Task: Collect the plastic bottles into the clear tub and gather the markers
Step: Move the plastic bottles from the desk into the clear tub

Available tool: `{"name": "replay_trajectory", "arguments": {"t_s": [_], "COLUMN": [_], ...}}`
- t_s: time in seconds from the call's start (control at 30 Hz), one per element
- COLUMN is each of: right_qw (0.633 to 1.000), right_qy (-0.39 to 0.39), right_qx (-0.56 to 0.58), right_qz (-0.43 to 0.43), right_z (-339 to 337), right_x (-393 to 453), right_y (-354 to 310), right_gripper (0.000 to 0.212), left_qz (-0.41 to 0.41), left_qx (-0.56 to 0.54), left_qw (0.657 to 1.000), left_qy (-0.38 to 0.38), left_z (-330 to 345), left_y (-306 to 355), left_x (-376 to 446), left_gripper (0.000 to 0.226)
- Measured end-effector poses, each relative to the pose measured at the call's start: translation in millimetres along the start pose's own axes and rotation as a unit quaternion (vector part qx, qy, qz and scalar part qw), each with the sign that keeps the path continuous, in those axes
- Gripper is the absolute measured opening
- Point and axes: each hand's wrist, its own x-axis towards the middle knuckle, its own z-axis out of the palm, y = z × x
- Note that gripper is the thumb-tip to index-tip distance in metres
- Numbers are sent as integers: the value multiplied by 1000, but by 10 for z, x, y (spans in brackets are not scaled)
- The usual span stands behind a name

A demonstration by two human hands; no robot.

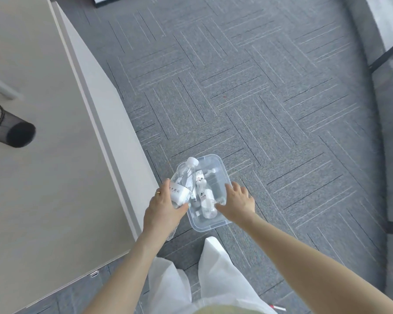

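Held bottle (181, 184) label: a white band with dark characters in a row, too blurred to read; this bottle is gripped by the left hand (162, 208) over the clear tub (211, 224).
Bottle lying in the tub (206, 201) label: a white band with a small dark mark and tiny print, not readable.
Far bottle in the tub (201, 175) label: a white patch with a faint reddish mark, not readable.
Numbers and signs: none can be read.

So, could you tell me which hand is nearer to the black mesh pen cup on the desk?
Left. The left hand grips a bottle beside the desk, on the mesh cup's side; the right hand rests on the tub's far rim.
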Motion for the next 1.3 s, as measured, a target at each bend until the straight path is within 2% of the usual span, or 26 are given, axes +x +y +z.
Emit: {"name": "replay_trajectory", "arguments": {"t_s": [0.17, 0.4, 0.67, 0.9, 1.13, 1.3], "right_qw": [1000, 1000, 999, 1000, 1000, 999], "right_qy": [-20, -18, -19, -17, -3, 3], "right_qx": [-3, 1, 14, 13, -1, 1], "right_qz": [2, 5, 22, 9, -26, -43], "right_z": [132, 170, 148, 105, 3, -107], "right_x": [-92, -125, -172, -166, -162, -174], "right_y": [46, 49, 154, 119, -50, -156], "right_gripper": [55, 53, 49, 50, 47, 47], "left_qz": [9, 14, 67, 64, 26, 3], "left_qx": [-5, -2, 12, 45, 30, 16], "left_qw": [1000, 1000, 997, 996, 998, 1000], "left_qy": [-6, -26, -22, -33, -42, -20], "left_z": [10, 51, 81, -2, -67, -167], "left_y": [45, 106, 420, 356, 137, 5], "left_x": [13, 67, 213, 173, 63, -21], "left_gripper": [83, 81, 82, 64, 52, 48]}}
